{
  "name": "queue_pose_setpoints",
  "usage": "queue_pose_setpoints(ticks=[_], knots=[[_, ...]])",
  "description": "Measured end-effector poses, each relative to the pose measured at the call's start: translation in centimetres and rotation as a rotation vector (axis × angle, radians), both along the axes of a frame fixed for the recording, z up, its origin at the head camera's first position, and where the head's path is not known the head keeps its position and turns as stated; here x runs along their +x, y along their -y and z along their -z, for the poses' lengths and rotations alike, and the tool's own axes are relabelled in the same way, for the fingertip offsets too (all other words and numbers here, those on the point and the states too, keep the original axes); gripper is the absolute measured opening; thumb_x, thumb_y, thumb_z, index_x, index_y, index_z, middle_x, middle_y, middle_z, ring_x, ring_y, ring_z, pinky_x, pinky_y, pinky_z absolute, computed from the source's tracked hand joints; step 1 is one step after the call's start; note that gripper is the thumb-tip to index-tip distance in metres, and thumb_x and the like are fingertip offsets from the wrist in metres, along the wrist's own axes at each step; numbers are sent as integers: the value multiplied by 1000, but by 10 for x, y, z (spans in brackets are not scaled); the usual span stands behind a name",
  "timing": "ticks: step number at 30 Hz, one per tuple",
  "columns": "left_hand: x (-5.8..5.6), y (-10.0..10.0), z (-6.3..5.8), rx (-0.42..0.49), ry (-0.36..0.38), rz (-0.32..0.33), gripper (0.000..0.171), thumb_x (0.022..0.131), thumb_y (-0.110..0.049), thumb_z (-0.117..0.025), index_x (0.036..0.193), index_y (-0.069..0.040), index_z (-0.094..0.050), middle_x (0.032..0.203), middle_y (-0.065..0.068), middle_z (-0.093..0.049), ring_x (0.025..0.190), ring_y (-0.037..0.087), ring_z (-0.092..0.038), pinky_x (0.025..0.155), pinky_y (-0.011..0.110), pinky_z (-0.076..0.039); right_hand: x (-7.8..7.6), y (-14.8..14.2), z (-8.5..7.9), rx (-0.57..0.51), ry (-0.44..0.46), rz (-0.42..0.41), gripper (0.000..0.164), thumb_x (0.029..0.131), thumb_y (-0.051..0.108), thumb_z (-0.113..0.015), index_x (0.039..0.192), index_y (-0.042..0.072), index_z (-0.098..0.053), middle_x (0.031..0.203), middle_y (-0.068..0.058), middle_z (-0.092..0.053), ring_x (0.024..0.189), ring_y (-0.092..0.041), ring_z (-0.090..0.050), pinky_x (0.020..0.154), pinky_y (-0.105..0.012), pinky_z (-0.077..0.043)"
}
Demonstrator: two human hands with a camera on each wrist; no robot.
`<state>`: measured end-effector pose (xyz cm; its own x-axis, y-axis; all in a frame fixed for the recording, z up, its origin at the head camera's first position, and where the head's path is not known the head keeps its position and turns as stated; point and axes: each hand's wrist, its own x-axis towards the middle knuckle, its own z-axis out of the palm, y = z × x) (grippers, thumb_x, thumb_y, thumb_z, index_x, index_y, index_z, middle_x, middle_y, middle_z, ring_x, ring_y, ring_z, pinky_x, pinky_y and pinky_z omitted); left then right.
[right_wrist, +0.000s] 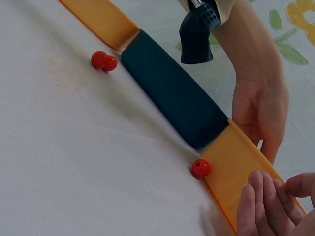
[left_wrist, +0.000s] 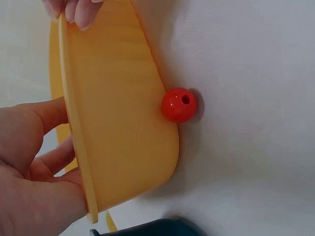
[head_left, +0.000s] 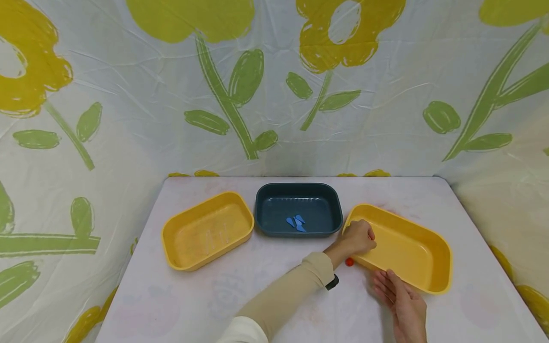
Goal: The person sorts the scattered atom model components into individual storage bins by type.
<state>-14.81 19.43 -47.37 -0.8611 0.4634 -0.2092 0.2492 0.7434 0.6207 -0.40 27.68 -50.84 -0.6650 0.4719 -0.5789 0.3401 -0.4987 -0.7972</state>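
My left hand (head_left: 360, 237) reaches over the near left rim of the right-hand yellow tray (head_left: 411, 259), its fingers bent down inside. In the left wrist view that hand (left_wrist: 37, 167) passes behind the rim, so its fingertips are hidden and I cannot tell what they hold. At the tray's near long side my right hand (head_left: 403, 300) pinches the rim, thumb on top and fingers (right_wrist: 266, 201) along the outer wall. A round red bead (left_wrist: 179, 105) with a hole lies on the table right at the base of this tray, below my left wrist.
A dark teal tray (head_left: 299, 234) with several blue teardrop-shaped pieces (head_left: 298, 223) stands in the middle. Left of it is another yellow tray (head_left: 171, 240) with thin pale streaks on its floor. Two more red beads (right_wrist: 103, 61) lie on the table in the right wrist view.
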Motion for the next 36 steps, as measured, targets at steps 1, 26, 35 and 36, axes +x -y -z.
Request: queue_pose_setpoints(ticks=[1,26,35,36], knots=[[0,-2,0,-17,2,-1,8,80,-21,-75,78,-16,-68,71,-11,-56,64,4,-49,56,14,-38,0,0,0,-4,-4,-2,24,84,39,-69,94,18,-74,90,2,-73,89,-17,-69,76,-30,-55],[5,-12,11,-193,-60,-11,16,83,-28,-70,83,-18,-59,68,-6,-51,60,9,-48,52,22,-38,1,2,0,-20,-51,-7,23,85,36,-69,94,16,-74,90,1,-73,88,-17,-70,76,-30,-55],[9,-6,8,15,-72,-13,12,85,-27,-70,81,-16,-65,67,-10,-56,58,4,-48,52,15,-37,2,1,0,-8,-37,-7,18,86,36,-68,89,19,-75,88,2,-73,85,-15,-70,74,-30,-55],[10,-6,7,34,-56,-21,11,85,-27,-69,83,-16,-65,64,-10,-56,55,4,-49,50,15,-38,2,1,0,-4,-28,-6,18,86,36,-68,90,20,-75,88,2,-73,85,-15,-70,74,-29,-55]])
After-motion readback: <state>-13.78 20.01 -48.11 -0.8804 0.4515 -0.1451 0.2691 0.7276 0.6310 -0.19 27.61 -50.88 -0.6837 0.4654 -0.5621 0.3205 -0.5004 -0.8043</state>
